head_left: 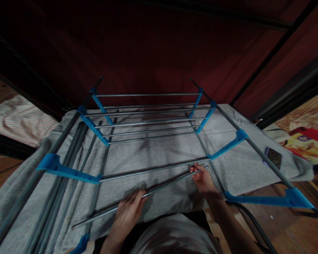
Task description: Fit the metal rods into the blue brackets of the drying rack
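Note:
A loose grey metal rod (164, 184) slants across the near side of a rack made of grey tubes and blue plastic brackets (225, 145). My left hand (131, 206) is wrapped over the rod left of its middle. Near the rod's right end, my right hand (201, 176) pinches it with the fingertips. The rod's left end crosses over a side tube of the rack, close to a blue bracket (81, 245) at the bottom edge. Just beyond the rod, a fixed crossbar (153, 170) joins two blue brackets.
Several loose grey tubes (66, 176) lie at the left on the grey blanket (175, 146). A phone (273, 157) rests at the right, beside a red and yellow package (310, 146). Dark red fabric (148, 49) hangs behind the rack.

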`<state>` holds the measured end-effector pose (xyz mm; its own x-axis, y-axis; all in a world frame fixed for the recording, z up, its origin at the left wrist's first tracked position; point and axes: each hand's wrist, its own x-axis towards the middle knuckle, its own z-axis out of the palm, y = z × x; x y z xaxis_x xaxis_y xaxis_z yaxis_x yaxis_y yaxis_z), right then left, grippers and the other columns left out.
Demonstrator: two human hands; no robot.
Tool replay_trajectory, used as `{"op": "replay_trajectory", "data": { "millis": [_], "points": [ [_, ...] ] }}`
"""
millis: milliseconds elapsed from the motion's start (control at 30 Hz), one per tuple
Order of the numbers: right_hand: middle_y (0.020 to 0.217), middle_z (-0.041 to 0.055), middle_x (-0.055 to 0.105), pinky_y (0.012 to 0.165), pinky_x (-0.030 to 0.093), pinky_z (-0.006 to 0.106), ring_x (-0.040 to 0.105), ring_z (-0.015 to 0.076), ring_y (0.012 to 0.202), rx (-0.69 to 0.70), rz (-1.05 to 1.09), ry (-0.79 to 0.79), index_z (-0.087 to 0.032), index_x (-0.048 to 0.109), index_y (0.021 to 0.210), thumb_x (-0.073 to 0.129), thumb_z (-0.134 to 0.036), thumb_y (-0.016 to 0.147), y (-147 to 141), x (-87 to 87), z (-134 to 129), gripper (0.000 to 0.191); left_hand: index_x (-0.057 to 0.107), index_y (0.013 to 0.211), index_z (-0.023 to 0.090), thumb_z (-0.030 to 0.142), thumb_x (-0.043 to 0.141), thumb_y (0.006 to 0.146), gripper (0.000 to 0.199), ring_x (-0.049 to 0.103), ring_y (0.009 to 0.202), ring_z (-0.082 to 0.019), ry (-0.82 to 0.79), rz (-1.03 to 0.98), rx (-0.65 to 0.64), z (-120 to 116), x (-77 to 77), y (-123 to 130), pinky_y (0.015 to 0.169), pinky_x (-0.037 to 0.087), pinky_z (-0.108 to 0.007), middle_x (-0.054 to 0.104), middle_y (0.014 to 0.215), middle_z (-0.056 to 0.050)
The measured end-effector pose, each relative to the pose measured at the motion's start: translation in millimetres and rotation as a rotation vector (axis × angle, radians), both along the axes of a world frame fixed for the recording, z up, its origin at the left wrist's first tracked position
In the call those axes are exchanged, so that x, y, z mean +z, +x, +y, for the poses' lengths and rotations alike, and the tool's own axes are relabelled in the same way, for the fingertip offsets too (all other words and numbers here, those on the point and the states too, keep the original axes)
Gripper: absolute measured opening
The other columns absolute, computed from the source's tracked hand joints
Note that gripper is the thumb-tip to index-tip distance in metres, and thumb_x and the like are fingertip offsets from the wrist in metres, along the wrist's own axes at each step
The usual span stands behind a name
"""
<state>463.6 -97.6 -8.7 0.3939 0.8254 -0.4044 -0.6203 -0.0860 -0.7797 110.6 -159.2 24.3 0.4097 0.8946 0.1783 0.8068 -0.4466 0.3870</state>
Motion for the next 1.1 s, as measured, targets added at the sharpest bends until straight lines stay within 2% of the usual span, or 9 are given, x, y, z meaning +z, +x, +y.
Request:
{"op": "replay_trajectory", "data": {
  "millis": [233, 433, 667, 833, 967, 1100],
  "points": [
    [0.056, -0.0085, 0.051, 0.062, 0.057, 0.025, 0.062, 0.012, 0.059, 0.056, 0.15, -0.049, -0.022, 0.061, 0.075, 0.075, -0.023, 0.071, -4, 8.3, -4, 0.014, 0.068, 0.106, 0.025, 0.036, 0.039, 0.105, 0.031, 0.075, 0.087, -0.017, -0.06, -0.026, 0.003, -3, 1.9, 1, 0.076, 0.058, -0.029, 0.078, 0.096, -0.002],
    [0.068, -0.0057, 0.063, 0.058, 0.056, 0.027, 0.061, 0.0118, 0.057, 0.057, 0.145, -0.066, -0.022, 0.06, 0.076, 0.07, -0.021, 0.073, -7, 12.6, -2, 0.011, 0.067, 0.114, 0.025, 0.036, 0.043, 0.103, 0.029, 0.075, 0.094, -0.017, -0.07, -0.073, 0.003, -4, -3.9, -1, 0.082, 0.059, -0.027, 0.078, 0.104, -0.004],
    [0.07, -0.0062, 0.066, 0.057, 0.054, 0.025, 0.061, 0.0108, 0.057, 0.025, 0.266, -0.114, -0.021, 0.062, 0.077, 0.072, -0.016, 0.069, -9, 21.6, -1, 0.013, 0.069, 0.108, 0.027, 0.038, 0.042, 0.104, 0.029, 0.075, 0.087, -0.016, 0.033, -0.039, -0.005, -3, -3.4, -2, 0.076, 0.058, -0.026, 0.078, 0.099, -0.002],
    [0.069, -0.0067, 0.066, 0.056, 0.052, 0.023, 0.061, 0.0105, 0.057, 0.005, 0.345, -0.146, -0.02, 0.063, 0.076, 0.072, -0.014, 0.067, -13, 27.1, -1, 0.014, 0.069, 0.109, 0.026, 0.035, 0.04, 0.105, 0.031, 0.074, 0.087, -0.017, 0.022, -0.011, -0.004, -2, -1.3, -1, 0.078, 0.057, -0.027, 0.078, 0.098, -0.003],
    [0.071, -0.0067, 0.068, 0.055, 0.051, 0.023, 0.061, 0.0102, 0.057, 0.009, 0.344, -0.154, -0.021, 0.064, 0.076, 0.072, -0.014, 0.067, -14, 26.3, -2, 0.014, 0.068, 0.115, 0.026, 0.036, 0.043, 0.104, 0.029, 0.075, 0.092, -0.016, 0.014, -0.019, 0.003, -4, -8.1, -2, 0.081, 0.059, -0.027, 0.078, 0.103, -0.002],
    [0.068, -0.0057, 0.067, 0.052, 0.049, 0.023, 0.061, 0.0111, 0.058, 0.074, 0.318, -0.161, -0.021, 0.066, 0.076, 0.075, -0.018, 0.067, -12, 19.7, -4, 0.013, 0.067, 0.12, 0.028, 0.041, 0.045, 0.103, 0.031, 0.075, 0.096, -0.017, 0.046, -0.016, -0.006, -5, -17.1, -4, 0.08, 0.06, -0.027, 0.078, 0.107, -0.002]
  ]
}}
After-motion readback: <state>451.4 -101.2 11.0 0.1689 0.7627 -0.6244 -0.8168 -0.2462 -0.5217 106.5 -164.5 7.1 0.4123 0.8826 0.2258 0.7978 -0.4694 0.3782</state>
